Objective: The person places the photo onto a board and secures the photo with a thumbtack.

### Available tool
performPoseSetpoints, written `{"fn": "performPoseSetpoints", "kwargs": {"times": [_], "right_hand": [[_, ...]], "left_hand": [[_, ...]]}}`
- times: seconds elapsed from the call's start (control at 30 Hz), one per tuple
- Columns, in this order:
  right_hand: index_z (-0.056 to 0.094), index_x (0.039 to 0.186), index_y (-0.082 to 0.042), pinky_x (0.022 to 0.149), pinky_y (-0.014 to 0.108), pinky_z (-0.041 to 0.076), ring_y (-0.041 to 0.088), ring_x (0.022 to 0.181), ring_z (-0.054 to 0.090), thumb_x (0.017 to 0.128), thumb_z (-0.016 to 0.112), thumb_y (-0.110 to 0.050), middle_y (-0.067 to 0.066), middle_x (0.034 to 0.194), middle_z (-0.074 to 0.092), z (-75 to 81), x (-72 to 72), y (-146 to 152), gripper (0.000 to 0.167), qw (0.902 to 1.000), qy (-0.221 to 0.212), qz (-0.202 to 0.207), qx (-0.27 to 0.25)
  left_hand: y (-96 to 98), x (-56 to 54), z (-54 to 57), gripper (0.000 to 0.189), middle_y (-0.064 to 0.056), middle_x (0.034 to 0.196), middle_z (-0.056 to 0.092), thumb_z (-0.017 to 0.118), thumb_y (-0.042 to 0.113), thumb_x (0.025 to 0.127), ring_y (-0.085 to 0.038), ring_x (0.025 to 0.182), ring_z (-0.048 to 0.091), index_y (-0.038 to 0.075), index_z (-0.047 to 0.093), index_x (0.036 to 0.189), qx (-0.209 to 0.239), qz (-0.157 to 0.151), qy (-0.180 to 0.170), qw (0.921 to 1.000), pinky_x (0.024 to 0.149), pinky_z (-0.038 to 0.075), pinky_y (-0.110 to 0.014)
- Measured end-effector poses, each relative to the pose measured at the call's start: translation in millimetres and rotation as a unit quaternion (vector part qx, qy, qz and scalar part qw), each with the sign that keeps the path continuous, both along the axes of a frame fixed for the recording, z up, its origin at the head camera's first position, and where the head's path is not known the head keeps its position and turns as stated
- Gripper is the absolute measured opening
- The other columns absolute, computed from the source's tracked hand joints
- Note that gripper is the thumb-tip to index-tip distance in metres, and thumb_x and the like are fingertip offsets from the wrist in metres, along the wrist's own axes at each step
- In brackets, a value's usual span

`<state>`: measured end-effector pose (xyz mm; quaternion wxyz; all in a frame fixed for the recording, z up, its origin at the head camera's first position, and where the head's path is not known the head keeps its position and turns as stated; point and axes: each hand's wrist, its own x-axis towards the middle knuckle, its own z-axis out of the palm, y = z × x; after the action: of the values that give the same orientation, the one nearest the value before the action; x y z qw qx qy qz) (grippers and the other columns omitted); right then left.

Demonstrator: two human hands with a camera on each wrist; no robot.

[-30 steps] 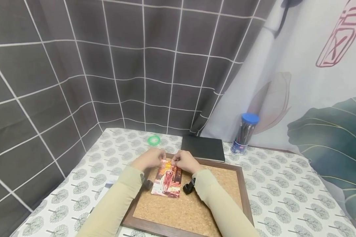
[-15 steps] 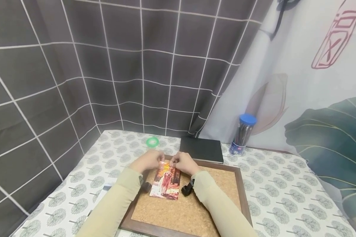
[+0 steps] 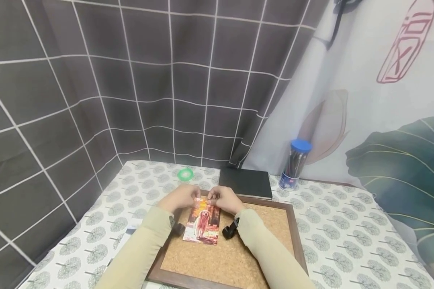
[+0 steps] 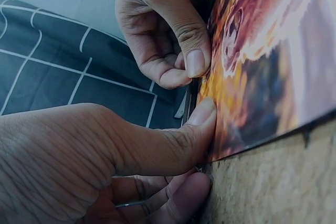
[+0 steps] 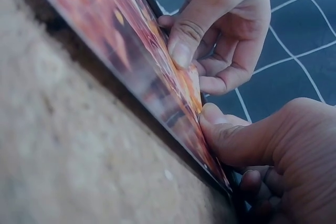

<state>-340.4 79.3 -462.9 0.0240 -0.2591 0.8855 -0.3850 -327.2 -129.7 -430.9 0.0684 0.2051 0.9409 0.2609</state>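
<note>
A photo print of a golden dog among autumn leaves (image 3: 201,224) lies over the left part of a cork board (image 3: 202,261) with a brown wooden frame. My left hand (image 3: 183,196) pinches the photo's far edge near its left corner. Close beside it, my right hand (image 3: 226,200) pinches the same edge further right. In the left wrist view, the left thumb (image 4: 202,113) lies on the printed face with fingers curled behind the edge. From the right wrist view, the right thumb (image 5: 220,129) likewise rests on the print. The photo's underside is hidden.
Behind the board lies a black notebook (image 3: 245,183). A green tape roll (image 3: 185,174) sits at the back left, and a blue-lidded tub of pens (image 3: 295,164) stands at the back right. Pale sheets (image 3: 124,237) are partly under the left sleeve.
The head view has shifted slightly, so everything sits a little lower and further left. Both hands keep their pinch on the photo's far edge, with hardly any movement.
</note>
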Motion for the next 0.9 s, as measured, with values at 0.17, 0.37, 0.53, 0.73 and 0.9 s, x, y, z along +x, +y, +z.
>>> {"fn": "performPoseSetpoints", "kwargs": {"times": [0.17, 0.37, 0.53, 0.73, 0.9], "right_hand": [[0.069, 0.083, -0.017, 0.071, 0.03, 0.045, 0.011, 0.071, 0.053, 0.084, 0.082, -0.017, -0.005, 0.075, 0.058, 0.2, -1.8, 0.3, 0.013, 0.9999, 0.001, -0.013, -0.001], [0.069, 0.083, -0.016, 0.07, 0.029, 0.045, 0.01, 0.069, 0.052, 0.084, 0.082, -0.016, -0.005, 0.073, 0.058, -1.1, -0.4, -1.2, 0.013, 0.9998, -0.012, -0.015, 0.002], [0.069, 0.082, -0.016, 0.071, 0.029, 0.045, 0.01, 0.07, 0.052, 0.084, 0.081, -0.014, -0.005, 0.073, 0.057, -2.3, 1.3, -3.2, 0.013, 0.9997, -0.016, -0.016, -0.003], [0.068, 0.082, -0.017, 0.071, 0.029, 0.045, 0.011, 0.07, 0.053, 0.085, 0.08, -0.015, -0.005, 0.074, 0.057, -4.7, 0.8, -2.3, 0.012, 0.9999, -0.01, -0.005, 0.0], [0.068, 0.082, -0.019, 0.07, 0.029, 0.045, 0.01, 0.07, 0.053, 0.085, 0.08, -0.017, -0.006, 0.074, 0.057, -3.5, -3.5, 0.2, 0.012, 0.9999, -0.002, 0.0, 0.01]], "left_hand": [[0.7, -0.7, 0.4, 0.024, 0.001, 0.076, 0.061, 0.084, 0.008, 0.075, -0.016, 0.066, 0.056, 0.012, 0.064, 0.088, 0.009, 0.0, 0.003, 0.9999, 0.063, 0.051, -0.031], [0.5, -0.3, -2.0, 0.024, 0.001, 0.079, 0.062, 0.084, 0.007, 0.075, -0.016, 0.068, 0.057, 0.012, 0.064, 0.088, 0.009, 0.008, -0.009, 0.9999, 0.064, 0.052, -0.03], [-0.2, 1.8, -4.2, 0.024, 0.001, 0.076, 0.061, 0.084, 0.008, 0.076, -0.016, 0.067, 0.057, 0.012, 0.064, 0.088, 0.01, 0.009, -0.005, 0.9999, 0.064, 0.051, -0.03], [-1.5, 3.5, -3.6, 0.023, 0.002, 0.076, 0.061, 0.084, 0.01, 0.077, -0.016, 0.068, 0.056, 0.013, 0.064, 0.087, 0.005, 0.009, -0.005, 0.9999, 0.065, 0.051, -0.031], [-0.5, 1.6, 0.2, 0.023, 0.001, 0.076, 0.061, 0.084, 0.012, 0.077, -0.016, 0.069, 0.056, 0.012, 0.064, 0.089, -0.001, 0.005, -0.003, 1.0, 0.067, 0.051, -0.032]]}}
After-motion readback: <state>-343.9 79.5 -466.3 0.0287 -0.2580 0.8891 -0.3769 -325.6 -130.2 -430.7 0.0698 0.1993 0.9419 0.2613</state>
